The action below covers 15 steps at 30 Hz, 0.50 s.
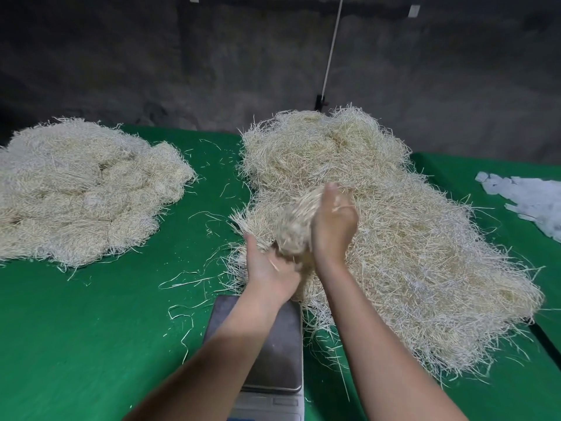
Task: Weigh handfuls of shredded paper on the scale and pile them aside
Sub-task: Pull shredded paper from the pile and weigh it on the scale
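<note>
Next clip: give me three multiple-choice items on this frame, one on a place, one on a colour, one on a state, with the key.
1. Where is the scale?
A. At the near edge, under the left forearm
B. On a shelf
C. On the floor

2. The table cover is:
A. red
B. green
C. white

3. The hands:
A. lie flat, holding nothing
B. hold a pen
C. hold one handful of shredded paper

Key:
1 A, the forearm crosses its pan.
2 B, green shows all over it.
3 C, the left hand and right hand cup it between them.
</note>
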### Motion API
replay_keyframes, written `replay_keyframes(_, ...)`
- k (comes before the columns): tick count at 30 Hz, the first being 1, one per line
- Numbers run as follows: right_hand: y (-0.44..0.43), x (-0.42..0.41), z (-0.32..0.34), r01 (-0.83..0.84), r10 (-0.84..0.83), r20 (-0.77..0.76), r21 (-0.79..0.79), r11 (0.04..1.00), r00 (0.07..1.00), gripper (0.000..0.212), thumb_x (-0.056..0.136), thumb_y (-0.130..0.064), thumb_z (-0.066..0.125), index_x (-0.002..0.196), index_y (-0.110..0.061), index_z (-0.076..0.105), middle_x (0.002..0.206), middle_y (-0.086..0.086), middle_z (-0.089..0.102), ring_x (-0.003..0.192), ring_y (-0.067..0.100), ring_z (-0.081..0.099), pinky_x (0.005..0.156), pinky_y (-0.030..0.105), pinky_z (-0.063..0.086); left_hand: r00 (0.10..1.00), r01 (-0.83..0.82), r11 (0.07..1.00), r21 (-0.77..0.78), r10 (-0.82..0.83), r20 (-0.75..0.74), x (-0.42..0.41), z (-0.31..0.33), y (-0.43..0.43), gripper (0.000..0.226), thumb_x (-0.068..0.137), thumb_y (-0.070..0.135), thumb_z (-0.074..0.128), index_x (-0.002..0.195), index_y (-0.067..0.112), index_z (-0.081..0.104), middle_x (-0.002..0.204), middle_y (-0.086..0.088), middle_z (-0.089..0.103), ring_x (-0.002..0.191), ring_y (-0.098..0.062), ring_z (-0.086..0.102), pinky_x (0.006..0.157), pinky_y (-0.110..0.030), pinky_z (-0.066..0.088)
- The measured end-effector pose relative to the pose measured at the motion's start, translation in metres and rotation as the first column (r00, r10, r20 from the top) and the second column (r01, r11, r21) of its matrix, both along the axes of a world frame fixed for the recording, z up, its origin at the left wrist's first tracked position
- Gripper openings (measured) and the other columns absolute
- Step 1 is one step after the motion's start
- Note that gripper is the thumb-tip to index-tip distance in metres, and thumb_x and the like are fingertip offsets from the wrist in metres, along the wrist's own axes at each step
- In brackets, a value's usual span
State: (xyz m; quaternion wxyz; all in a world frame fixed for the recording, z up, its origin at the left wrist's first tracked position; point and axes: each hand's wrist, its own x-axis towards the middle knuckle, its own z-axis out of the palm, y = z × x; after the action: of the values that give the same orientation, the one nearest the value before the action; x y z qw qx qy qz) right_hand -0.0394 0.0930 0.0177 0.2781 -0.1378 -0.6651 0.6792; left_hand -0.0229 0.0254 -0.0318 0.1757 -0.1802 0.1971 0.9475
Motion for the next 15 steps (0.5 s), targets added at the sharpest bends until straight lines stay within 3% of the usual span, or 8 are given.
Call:
replay_keyframes(1,-0.003,0.005,-0.01,-0.07,0.068,0.016,0.138,0.988,0.998,0.041,0.097,-0.045,0.042,0.08,-0.009,0.055,0.085,-0.008,0.043,0.072,0.01,0.044,0.064,0.01,0.045,0.998,-0.018,1.0,0.001,0.018,-0.056,-0.002,0.008,-0.001,0.087,0.079,0.079,0.034,0.117,0.005,0.06,0.099,-0.018,0.071,0.085,-0.034,0.07,0.078,-0.043,0.054)
replay_keyframes(2,-0.007,0.012,-0.022,-0.148,0.134,0.075,0.245,0.958,0.988,0.042,0.096,-0.049,0.041,0.093,-0.011,0.059,0.099,-0.006,0.043,0.081,0.004,0.042,0.067,-0.001,0.036,0.994,-0.055,0.997,-0.056,0.049,-0.095,-0.007,0.012,-0.004,0.083,0.079,0.077,0.039,0.113,0.005,0.062,0.1,-0.017,0.071,0.087,-0.032,0.07,0.075,-0.039,0.055)
replay_keyframes(4,-0.015,0.02,-0.041,-0.269,0.221,0.173,0.345,0.899,0.96,0.047,0.094,-0.054,0.04,0.106,-0.013,0.06,0.11,-0.009,0.039,0.091,0.0,0.038,0.068,0.0,0.026,0.976,-0.207,0.925,-0.319,0.17,-0.139,-0.009,0.014,-0.005,0.054,0.087,0.06,0.05,0.095,0.008,0.065,0.081,-0.008,0.07,0.07,-0.019,0.069,0.061,-0.026,0.053)
replay_keyframes(5,-0.015,0.02,-0.043,-0.301,0.243,0.198,0.363,0.882,0.95,0.048,0.094,-0.054,0.04,0.102,-0.011,0.06,0.111,-0.007,0.042,0.095,0.003,0.039,0.07,0.005,0.025,0.96,-0.278,0.832,-0.481,0.221,-0.173,-0.006,0.011,-0.002,0.04,0.092,0.049,0.052,0.084,0.011,0.063,0.067,-0.002,0.065,0.059,-0.015,0.064,0.052,-0.02,0.048)
replay_keyframes(8,-0.001,0.008,-0.035,-0.271,0.185,0.237,0.406,0.873,0.954,0.03,0.095,-0.041,0.046,0.083,-0.014,0.051,0.106,0.001,0.043,0.1,0.012,0.041,0.078,0.023,0.03,0.969,-0.246,0.634,-0.733,0.173,-0.176,0.006,-0.002,0.009,0.036,0.097,0.041,0.047,0.072,0.016,0.055,0.06,0.001,0.055,0.059,-0.017,0.054,0.057,-0.026,0.042)
replay_keyframes(10,-0.005,0.014,-0.038,-0.259,0.201,0.176,0.435,0.862,0.964,0.024,0.097,-0.036,0.044,0.078,-0.022,0.043,0.097,-0.003,0.044,0.088,-0.002,0.041,0.075,0.015,0.031,0.979,-0.204,0.62,-0.757,0.117,-0.167,0.005,0.002,0.002,0.035,0.098,0.04,0.047,0.074,0.014,0.054,0.063,-0.001,0.055,0.06,-0.016,0.056,0.057,-0.027,0.045)
replay_keyframes(13,-0.029,0.038,-0.047,-0.131,0.165,-0.004,0.588,0.798,0.986,0.026,0.097,-0.039,0.037,0.072,-0.031,0.038,0.073,-0.016,0.039,0.06,-0.004,0.036,0.055,0.012,0.028,0.949,-0.313,0.607,-0.731,0.174,-0.262,-0.009,0.017,-0.012,0.039,0.098,0.03,0.049,0.064,0.013,0.049,0.053,-0.001,0.045,0.041,-0.012,0.047,0.038,-0.016,0.035)
replay_keyframes(15,-0.019,0.027,-0.043,-0.159,0.189,-0.014,0.48,0.863,0.982,0.036,0.098,-0.029,0.046,0.062,-0.028,0.04,0.057,-0.014,0.037,0.048,0.001,0.029,0.049,0.017,0.023,0.961,-0.275,0.584,-0.764,0.155,-0.228,-0.003,0.018,-0.006,0.035,0.098,0.035,0.048,0.075,0.01,0.055,0.061,-0.001,0.051,0.045,-0.012,0.053,0.039,-0.015,0.038)
